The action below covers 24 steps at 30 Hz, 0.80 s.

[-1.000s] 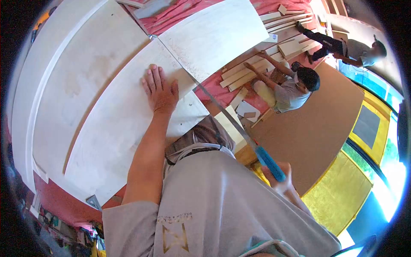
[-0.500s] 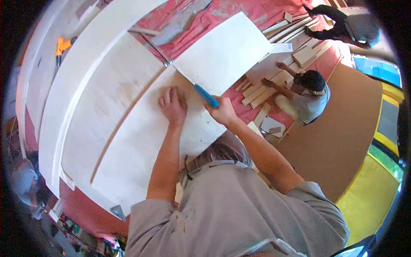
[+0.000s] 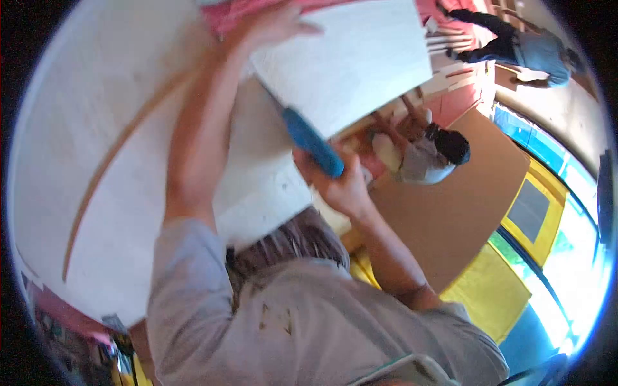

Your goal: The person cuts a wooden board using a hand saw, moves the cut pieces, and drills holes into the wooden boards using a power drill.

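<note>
My right hand (image 3: pixel 341 186) grips the blue handle of a handsaw (image 3: pixel 312 141). Its thin blade, seen nearly edge-on, points away along the edge between a white panel (image 3: pixel 354 61) and a paler board (image 3: pixel 264 174) closer to my body. Reaching forward, my left hand (image 3: pixel 273 27) is over the panel's far left corner, smeared by motion. Its fingers stretch out to the right, and nothing shows in them. I cannot tell whether it touches the panel.
On my right a person (image 3: pixel 425 154) crouches beside a large brown sheet (image 3: pixel 450 199). Another person (image 3: pixel 534 51) is at the upper right, near wooden strips (image 3: pixel 450 42). Yellow panels (image 3: pixel 489 289) stand at the right. A curved dark line (image 3: pixel 109 161) crosses the left-hand boards.
My left hand has left the near board and reached forward past the saw. The view has shifted. My right hand still holds the saw. The crouching person's arms have moved.
</note>
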Motion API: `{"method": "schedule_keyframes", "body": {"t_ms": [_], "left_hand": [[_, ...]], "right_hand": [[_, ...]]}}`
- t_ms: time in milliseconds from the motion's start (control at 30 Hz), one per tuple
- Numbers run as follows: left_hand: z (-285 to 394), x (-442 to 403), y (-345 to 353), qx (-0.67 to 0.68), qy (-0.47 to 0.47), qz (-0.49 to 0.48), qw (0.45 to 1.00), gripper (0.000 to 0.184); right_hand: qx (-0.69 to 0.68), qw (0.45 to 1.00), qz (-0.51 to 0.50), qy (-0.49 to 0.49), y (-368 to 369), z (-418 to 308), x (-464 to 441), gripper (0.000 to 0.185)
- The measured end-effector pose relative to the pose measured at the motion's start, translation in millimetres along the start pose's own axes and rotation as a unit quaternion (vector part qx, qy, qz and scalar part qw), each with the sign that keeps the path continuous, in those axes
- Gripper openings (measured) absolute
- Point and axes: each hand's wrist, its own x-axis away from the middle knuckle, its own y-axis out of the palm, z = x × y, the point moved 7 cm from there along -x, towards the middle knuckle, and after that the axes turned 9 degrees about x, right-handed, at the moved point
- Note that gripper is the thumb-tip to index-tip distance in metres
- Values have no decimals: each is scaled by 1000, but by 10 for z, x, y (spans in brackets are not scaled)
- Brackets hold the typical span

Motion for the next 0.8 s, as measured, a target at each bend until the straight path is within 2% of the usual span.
{"method": "schedule_keyframes", "body": {"t_ms": [33, 100, 167, 233, 267, 300, 333, 400, 433, 467, 533, 567, 600, 633, 667, 733, 767, 800], "left_hand": [[17, 112, 56, 8, -3, -2, 1000, 67], [226, 183, -220, -109, -113, -38, 987, 78], [271, 143, -239, -126, -106, -55, 985, 78], [284, 108, -231, -144, -97, -69, 982, 77], [255, 147, -192, -130, -93, -48, 986, 77], [249, 164, -197, -114, -91, -27, 989, 77], [184, 180, -147, -114, -91, -31, 989, 77], [51, 174, -131, -111, -56, 61, 990, 80], [48, 121, -86, -53, -96, -31, 993, 86], [119, 119, -80, -53, -93, -41, 993, 86], [209, 177, -147, -78, -82, -16, 993, 88], [171, 165, -156, -77, -82, -17, 993, 88], [99, 158, -96, -34, -94, -49, 994, 89], [81, 157, -52, 9, -103, -77, 992, 90], [69, 163, -61, 6, -102, -66, 993, 90], [75, 166, -87, -132, -102, 18, 986, 94], [84, 181, 42, -130, -94, -3, 987, 94], [44, 151, 4, -116, -131, -47, 984, 97]], "right_hand": [[12, 999, -7, 33, 16, -20, 44, 28], [21, 999, -7, 44, -24, -231, 52, 27], [78, 994, 16, 71, -288, -347, 449, 21], [67, 995, -1, 67, -671, -183, 1088, 15], [62, 989, -20, 133, -874, -112, 1486, 11], [159, 971, -57, 167, -1125, -18, 1924, 10], [160, 967, -31, 195, -1261, -191, 2230, 14], [221, 966, -62, 121, -1424, -402, 2644, 15], [215, 966, -59, 131, -1365, -403, 2671, 15], [206, 974, -20, 97, -1324, -472, 2612, 16], [165, 973, -12, 159, -1243, -209, 2502, 13], [209, 969, -27, 127, -1030, -192, 2008, 12], [197, 976, -34, 87, -795, 123, 1595, 13], [135, 983, 17, 119, -566, 333, 1207, 16], [60, 995, 8, 77, -448, 255, 834, 18], [57, 995, 26, 81, -474, 150, 874, 17], [77, 996, 21, 49, -479, 144, 1119, 17], [105, 994, 14, -6, -550, 111, 1209, 16]]}}
